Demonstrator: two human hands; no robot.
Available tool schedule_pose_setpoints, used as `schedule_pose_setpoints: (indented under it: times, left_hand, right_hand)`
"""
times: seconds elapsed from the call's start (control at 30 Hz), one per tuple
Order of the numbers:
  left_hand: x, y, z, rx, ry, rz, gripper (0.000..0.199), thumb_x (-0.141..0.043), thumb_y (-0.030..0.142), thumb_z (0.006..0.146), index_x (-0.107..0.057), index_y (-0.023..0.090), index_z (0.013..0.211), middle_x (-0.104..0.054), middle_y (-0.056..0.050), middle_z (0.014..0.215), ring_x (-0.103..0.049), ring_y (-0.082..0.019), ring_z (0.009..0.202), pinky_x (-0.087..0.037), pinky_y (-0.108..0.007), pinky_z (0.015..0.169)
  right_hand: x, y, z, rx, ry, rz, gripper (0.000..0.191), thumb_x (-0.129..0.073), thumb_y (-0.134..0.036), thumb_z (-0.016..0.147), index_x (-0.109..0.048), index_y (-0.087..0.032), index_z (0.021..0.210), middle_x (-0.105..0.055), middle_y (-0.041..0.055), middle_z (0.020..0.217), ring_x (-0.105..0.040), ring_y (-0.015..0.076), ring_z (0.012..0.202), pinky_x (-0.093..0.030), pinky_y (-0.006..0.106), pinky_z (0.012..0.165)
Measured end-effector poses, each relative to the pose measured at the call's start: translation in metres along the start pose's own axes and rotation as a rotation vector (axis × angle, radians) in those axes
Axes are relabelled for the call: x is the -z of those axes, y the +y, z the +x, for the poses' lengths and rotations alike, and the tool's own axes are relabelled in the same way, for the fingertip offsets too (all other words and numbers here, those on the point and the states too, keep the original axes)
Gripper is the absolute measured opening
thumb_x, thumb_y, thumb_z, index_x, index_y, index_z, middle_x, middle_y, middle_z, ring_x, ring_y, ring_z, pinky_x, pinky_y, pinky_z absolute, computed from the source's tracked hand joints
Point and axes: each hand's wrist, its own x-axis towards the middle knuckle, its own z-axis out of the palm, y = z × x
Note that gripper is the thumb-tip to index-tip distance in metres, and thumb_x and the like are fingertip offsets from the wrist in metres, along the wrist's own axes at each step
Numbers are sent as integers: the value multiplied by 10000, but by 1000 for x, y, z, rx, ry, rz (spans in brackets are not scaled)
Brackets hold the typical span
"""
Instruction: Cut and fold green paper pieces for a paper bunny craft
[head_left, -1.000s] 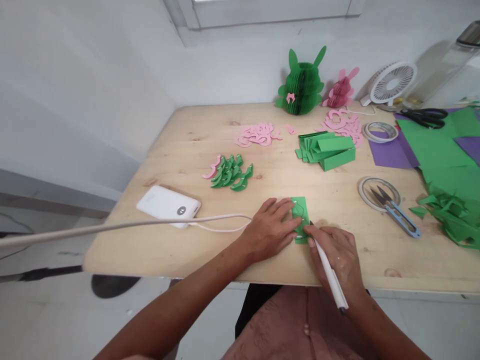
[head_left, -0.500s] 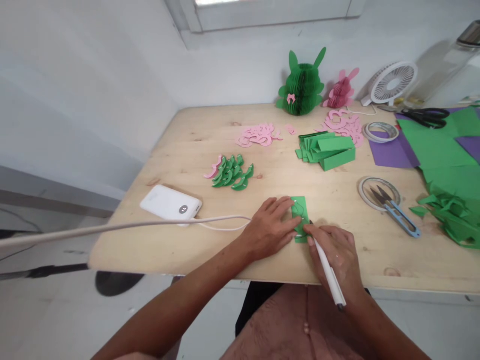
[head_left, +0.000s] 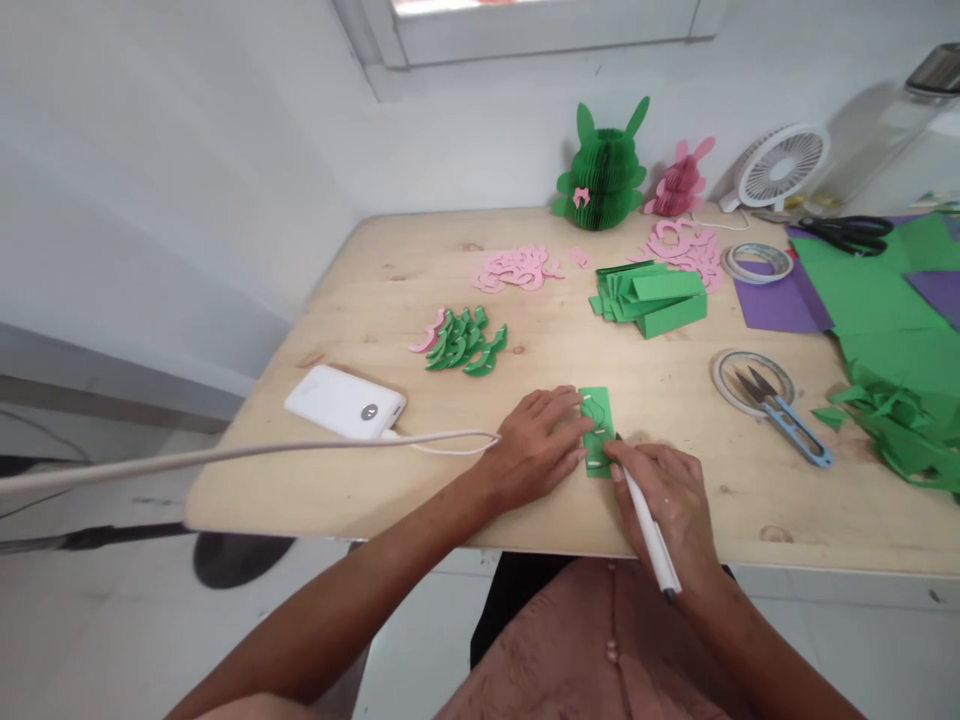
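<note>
A small green paper strip (head_left: 597, 398) lies near the table's front edge, with dark curved lines and short white marks on it. Spread flat, my left hand (head_left: 532, 445) rests its fingertips on the strip's left side. My right hand (head_left: 671, 500) is closed round a white pen (head_left: 651, 530), whose tip end is at the strip's right edge. Up and to the left lies a pile of green curved pieces (head_left: 461, 342) with a pink one (head_left: 429, 335) at its side.
A power bank (head_left: 345, 402) with a cable lies left. Blue snips (head_left: 795, 428) rest across a tape roll (head_left: 721, 385) on the right. Behind are folded green strips (head_left: 667, 300), pink scraps (head_left: 517, 268), a green paper rabbit (head_left: 606, 180) and a fan (head_left: 784, 165).
The view has shifted slightly. My left hand's fingers have drawn back a little to the left, uncovering more of the strip. My right hand still holds the pen at the strip's right edge.
</note>
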Motion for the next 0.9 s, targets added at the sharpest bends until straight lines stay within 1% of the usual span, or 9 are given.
schedule_pose_setpoints:
  times: [0.07,0.13,0.23,0.3,0.4,0.5,0.67,0.8,0.9]
  left_hand:
    - [5,4,1,14,-22,7,236,-434,251,923,-614,148,1036,-598,-129,1130,-536,-246,1116,-445,-419,947]
    - [9,10,0,21,-74,24,230,-429,237,919,-616,148,1019,-618,-107,1015,-568,-230,986,-467,-400,873]
    - [10,21,-2,15,-82,69,231,-429,214,915,-609,146,1043,-618,-95,971,-562,-224,938,-464,-385,835]
    - [7,27,-5,16,-51,97,233,-434,186,908,-602,134,1060,-621,-104,1018,-561,-223,958,-456,-383,847]
    - [0,34,-10,28,-5,127,249,-443,155,897,-596,134,1092,-619,-112,1132,-553,-231,1042,-436,-399,905]
    - [-6,38,-14,42,30,131,253,-439,145,895,-598,130,1092,-615,-111,1194,-539,-236,1116,-413,-406,961]
    - [-12,40,-15,44,47,107,184,-438,144,898,-612,118,950,-599,-124,1243,-514,-244,1198,-388,-399,1017]
    - [-16,40,-15,47,49,99,186,-437,166,909,-607,120,967,-596,-125,1252,-508,-248,1214,-393,-404,1026]
    - [-17,39,-15,39,56,101,177,-437,163,910,-606,118,941,-608,-129,1227,-518,-246,1199,-399,-397,1024]
  right_hand:
    - [0,-1,0,-1,-6,2,218,-502,-184,918,-643,-189,1085,-710,33,820,-607,189,853,-363,341,805]
    - [1,-1,0,2,-4,2,222,-499,-180,918,-645,-189,1086,-713,32,822,-612,187,846,-365,342,802]
    - [0,-1,0,12,6,-17,232,-501,-167,909,-648,-180,1087,-718,38,839,-620,191,854,-370,343,794]
    - [0,-1,0,15,2,-27,235,-501,-163,905,-651,-181,1086,-720,40,849,-623,195,867,-372,346,795]
    - [0,-1,0,9,-13,-32,234,-495,-169,911,-646,-192,1087,-722,38,857,-619,199,877,-370,355,807]
    - [0,-1,1,24,-10,-30,231,-498,-163,914,-626,-185,1105,-722,40,874,-611,197,872,-367,354,808]
    - [1,-1,1,38,3,-25,223,-513,-132,907,-605,-166,1107,-720,42,875,-604,190,863,-365,347,812]
    - [1,0,1,49,-6,-31,225,-518,-138,906,-606,-161,1111,-721,45,879,-602,191,872,-360,348,825]
    - [1,1,0,55,-6,-33,237,-525,-128,898,-609,-161,1117,-719,43,866,-603,190,871,-359,343,828]
